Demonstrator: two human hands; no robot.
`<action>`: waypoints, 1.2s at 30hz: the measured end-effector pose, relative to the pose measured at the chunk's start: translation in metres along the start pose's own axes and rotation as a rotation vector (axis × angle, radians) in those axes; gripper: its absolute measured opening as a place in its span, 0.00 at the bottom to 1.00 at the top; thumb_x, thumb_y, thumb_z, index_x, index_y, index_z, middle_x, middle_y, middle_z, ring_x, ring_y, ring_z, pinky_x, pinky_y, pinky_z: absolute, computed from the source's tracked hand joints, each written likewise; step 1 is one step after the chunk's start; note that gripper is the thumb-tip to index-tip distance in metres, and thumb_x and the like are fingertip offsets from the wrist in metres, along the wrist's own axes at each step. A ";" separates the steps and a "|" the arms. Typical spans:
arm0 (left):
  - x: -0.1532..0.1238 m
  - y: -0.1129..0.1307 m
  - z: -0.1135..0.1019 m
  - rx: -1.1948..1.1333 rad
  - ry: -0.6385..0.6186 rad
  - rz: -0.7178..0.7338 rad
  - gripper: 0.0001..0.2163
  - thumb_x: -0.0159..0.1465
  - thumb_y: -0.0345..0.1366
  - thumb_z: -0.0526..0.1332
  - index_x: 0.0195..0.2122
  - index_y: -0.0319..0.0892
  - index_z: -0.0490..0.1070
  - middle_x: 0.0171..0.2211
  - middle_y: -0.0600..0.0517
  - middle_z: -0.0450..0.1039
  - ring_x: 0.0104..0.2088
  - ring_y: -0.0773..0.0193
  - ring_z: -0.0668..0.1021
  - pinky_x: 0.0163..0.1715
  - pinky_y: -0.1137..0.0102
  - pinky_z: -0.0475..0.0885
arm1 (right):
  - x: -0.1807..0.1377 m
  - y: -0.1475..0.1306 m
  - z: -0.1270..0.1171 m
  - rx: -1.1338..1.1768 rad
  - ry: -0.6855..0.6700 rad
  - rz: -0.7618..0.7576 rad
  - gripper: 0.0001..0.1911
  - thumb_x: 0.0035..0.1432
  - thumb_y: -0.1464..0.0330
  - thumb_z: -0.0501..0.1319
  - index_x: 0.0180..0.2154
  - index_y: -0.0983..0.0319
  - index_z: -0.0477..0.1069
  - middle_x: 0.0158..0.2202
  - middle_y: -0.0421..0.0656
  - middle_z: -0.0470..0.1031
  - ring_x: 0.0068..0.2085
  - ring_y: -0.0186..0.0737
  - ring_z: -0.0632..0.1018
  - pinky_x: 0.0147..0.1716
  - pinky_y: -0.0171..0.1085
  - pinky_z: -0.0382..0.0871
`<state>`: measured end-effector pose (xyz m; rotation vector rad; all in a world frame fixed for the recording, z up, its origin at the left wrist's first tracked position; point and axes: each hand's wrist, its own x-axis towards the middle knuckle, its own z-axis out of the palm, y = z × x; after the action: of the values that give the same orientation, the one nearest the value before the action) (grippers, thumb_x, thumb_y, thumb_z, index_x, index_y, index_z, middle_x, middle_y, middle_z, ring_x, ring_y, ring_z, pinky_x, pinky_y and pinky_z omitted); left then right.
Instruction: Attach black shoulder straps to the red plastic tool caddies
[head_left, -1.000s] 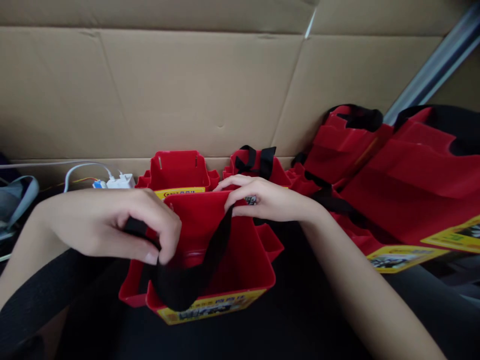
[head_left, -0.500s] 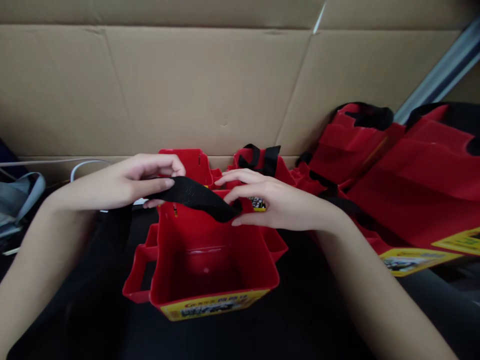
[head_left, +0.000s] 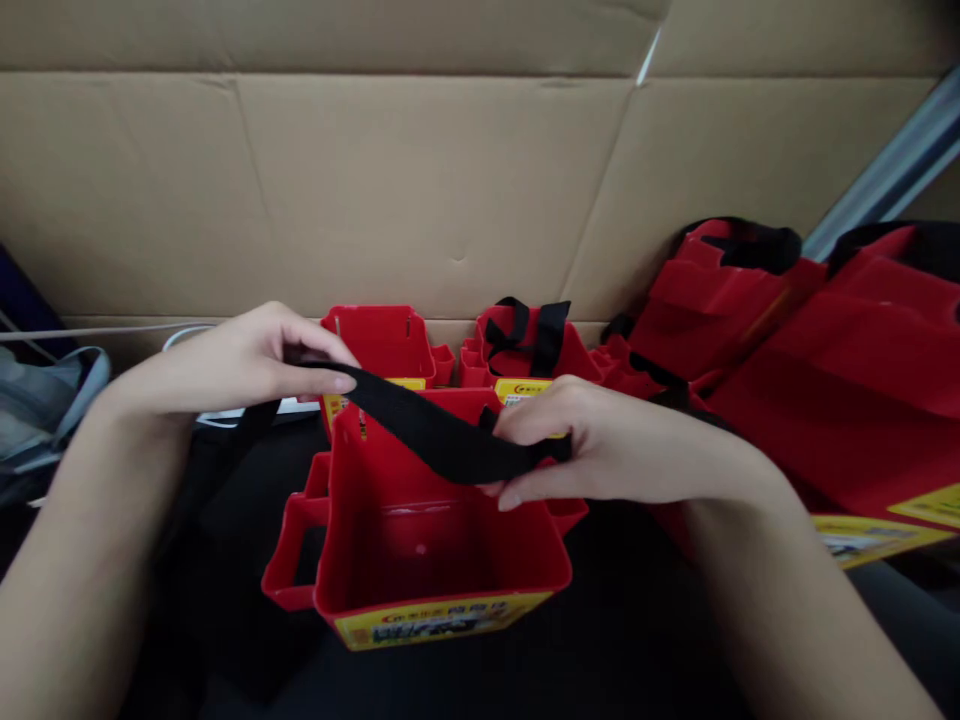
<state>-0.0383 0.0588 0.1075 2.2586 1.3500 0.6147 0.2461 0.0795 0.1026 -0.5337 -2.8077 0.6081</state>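
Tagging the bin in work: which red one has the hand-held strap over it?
The front-centre red bin: left hand and right hand hold the black strap above it. The other red bins are behind it or to the right.

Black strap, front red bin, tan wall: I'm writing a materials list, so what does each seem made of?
Black strap: probably fabric webbing, matte; a flat band that sags softly, exact fibre unclear.
Front red bin: likely moulded plastic, slightly glossy; smooth walls, rounded corners, faint highlights.
Tan wall: apparently cardboard, dull; straight creases cross it.
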 end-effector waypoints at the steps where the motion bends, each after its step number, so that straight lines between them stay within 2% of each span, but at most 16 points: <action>1: 0.003 0.004 0.005 0.008 0.020 0.024 0.08 0.57 0.40 0.61 0.34 0.44 0.77 0.28 0.54 0.75 0.27 0.68 0.74 0.25 0.77 0.67 | 0.003 -0.006 0.005 -0.008 0.053 0.004 0.14 0.51 0.58 0.62 0.31 0.63 0.73 0.27 0.36 0.72 0.28 0.31 0.71 0.27 0.30 0.61; 3: 0.010 0.017 0.017 0.024 0.036 0.084 0.08 0.58 0.39 0.60 0.33 0.44 0.77 0.29 0.55 0.76 0.28 0.68 0.74 0.27 0.76 0.68 | 0.010 -0.018 0.017 -0.017 0.174 0.042 0.16 0.51 0.57 0.62 0.36 0.62 0.72 0.29 0.37 0.73 0.29 0.31 0.71 0.27 0.30 0.61; 6: 0.013 0.028 0.026 0.012 0.059 0.119 0.08 0.58 0.38 0.60 0.33 0.45 0.78 0.28 0.56 0.76 0.27 0.68 0.74 0.27 0.77 0.68 | 0.013 -0.028 0.025 -0.029 0.259 0.104 0.13 0.59 0.61 0.56 0.31 0.64 0.71 0.24 0.37 0.71 0.24 0.29 0.69 0.24 0.30 0.60; 8: 0.009 0.023 0.021 -0.006 0.081 0.062 0.08 0.57 0.40 0.61 0.33 0.46 0.78 0.27 0.55 0.76 0.27 0.68 0.75 0.27 0.76 0.69 | 0.007 -0.025 0.018 -0.002 0.189 0.033 0.14 0.61 0.65 0.54 0.27 0.64 0.70 0.23 0.38 0.70 0.24 0.28 0.69 0.25 0.30 0.60; 11: 0.003 0.001 0.002 -0.041 0.161 -0.077 0.12 0.54 0.43 0.64 0.36 0.45 0.78 0.28 0.53 0.77 0.27 0.66 0.75 0.26 0.75 0.69 | -0.008 -0.013 -0.001 0.050 0.013 -0.146 0.15 0.58 0.66 0.58 0.21 0.64 0.67 0.22 0.38 0.67 0.26 0.29 0.68 0.27 0.30 0.61; 13: 0.002 -0.011 -0.005 -0.029 0.209 -0.149 0.14 0.54 0.45 0.63 0.38 0.44 0.78 0.28 0.52 0.77 0.26 0.66 0.75 0.26 0.74 0.69 | -0.015 -0.009 -0.011 0.021 -0.062 -0.149 0.18 0.58 0.65 0.58 0.18 0.64 0.65 0.22 0.38 0.66 0.26 0.29 0.68 0.28 0.30 0.61; 15: 0.006 -0.014 -0.004 0.049 0.209 -0.171 0.15 0.55 0.47 0.61 0.38 0.43 0.78 0.26 0.51 0.77 0.24 0.67 0.73 0.24 0.74 0.67 | -0.017 -0.010 -0.013 -0.029 -0.076 -0.065 0.15 0.57 0.64 0.59 0.21 0.64 0.68 0.27 0.40 0.69 0.29 0.31 0.70 0.31 0.32 0.64; 17: 0.011 -0.007 0.006 0.173 0.205 -0.123 0.15 0.57 0.46 0.59 0.36 0.41 0.77 0.24 0.52 0.75 0.22 0.68 0.71 0.23 0.75 0.64 | -0.014 -0.015 -0.007 -0.028 0.022 0.057 0.11 0.52 0.60 0.63 0.33 0.62 0.73 0.36 0.41 0.72 0.37 0.35 0.73 0.38 0.33 0.66; 20: 0.018 0.012 0.027 0.360 0.224 0.021 0.11 0.59 0.40 0.57 0.32 0.41 0.76 0.24 0.53 0.74 0.23 0.68 0.71 0.24 0.74 0.62 | -0.001 -0.019 0.010 0.159 0.289 0.224 0.27 0.49 0.55 0.63 0.50 0.58 0.66 0.45 0.42 0.72 0.45 0.40 0.73 0.41 0.34 0.68; 23: 0.019 0.027 0.039 0.517 0.279 0.125 0.09 0.59 0.34 0.56 0.27 0.39 0.73 0.24 0.51 0.72 0.25 0.65 0.71 0.27 0.71 0.62 | 0.013 -0.011 0.024 0.357 0.535 0.297 0.23 0.58 0.52 0.51 0.49 0.58 0.65 0.45 0.44 0.72 0.41 0.37 0.75 0.36 0.33 0.70; 25: 0.018 0.030 0.040 0.572 0.305 0.175 0.08 0.60 0.34 0.56 0.26 0.39 0.72 0.25 0.51 0.72 0.27 0.64 0.71 0.29 0.70 0.63 | 0.020 -0.003 0.027 0.386 0.709 0.296 0.26 0.61 0.50 0.43 0.46 0.59 0.66 0.44 0.45 0.72 0.38 0.35 0.76 0.31 0.32 0.70; 26: 0.017 0.030 0.040 0.580 0.308 0.199 0.08 0.60 0.34 0.55 0.27 0.40 0.72 0.27 0.51 0.72 0.27 0.64 0.72 0.29 0.70 0.63 | 0.021 0.001 0.027 0.365 0.798 0.289 0.26 0.61 0.49 0.42 0.46 0.59 0.66 0.44 0.46 0.71 0.37 0.35 0.75 0.29 0.32 0.70; 28: 0.015 0.030 0.039 0.577 0.303 0.237 0.08 0.61 0.35 0.55 0.31 0.41 0.73 0.30 0.51 0.72 0.28 0.65 0.72 0.30 0.70 0.64 | 0.022 0.004 0.026 0.261 0.913 0.266 0.24 0.59 0.51 0.48 0.49 0.59 0.64 0.45 0.46 0.71 0.38 0.36 0.75 0.31 0.32 0.70; 30: 0.013 0.033 0.041 0.571 0.277 0.258 0.08 0.62 0.36 0.55 0.32 0.42 0.73 0.31 0.51 0.71 0.28 0.65 0.72 0.30 0.70 0.64 | 0.021 0.001 0.025 0.131 0.874 0.228 0.23 0.57 0.55 0.56 0.51 0.59 0.63 0.46 0.45 0.72 0.42 0.36 0.74 0.37 0.33 0.70; 32: 0.012 0.038 0.045 0.558 0.233 0.266 0.08 0.62 0.36 0.55 0.33 0.42 0.74 0.31 0.52 0.72 0.29 0.66 0.72 0.29 0.71 0.63 | 0.020 -0.005 0.028 0.015 0.712 0.183 0.20 0.54 0.60 0.60 0.48 0.59 0.68 0.44 0.43 0.74 0.43 0.37 0.74 0.41 0.34 0.69; 36: 0.009 0.044 0.045 0.459 0.179 0.276 0.08 0.62 0.37 0.56 0.35 0.43 0.75 0.30 0.53 0.74 0.30 0.65 0.73 0.29 0.72 0.65 | 0.015 -0.017 0.030 -0.174 0.522 0.120 0.07 0.56 0.68 0.59 0.36 0.62 0.75 0.34 0.41 0.77 0.36 0.35 0.75 0.37 0.33 0.67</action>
<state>0.0224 0.0419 0.0983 2.8518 1.3844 0.6638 0.2186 0.0603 0.0856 -0.7711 -2.3520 0.2002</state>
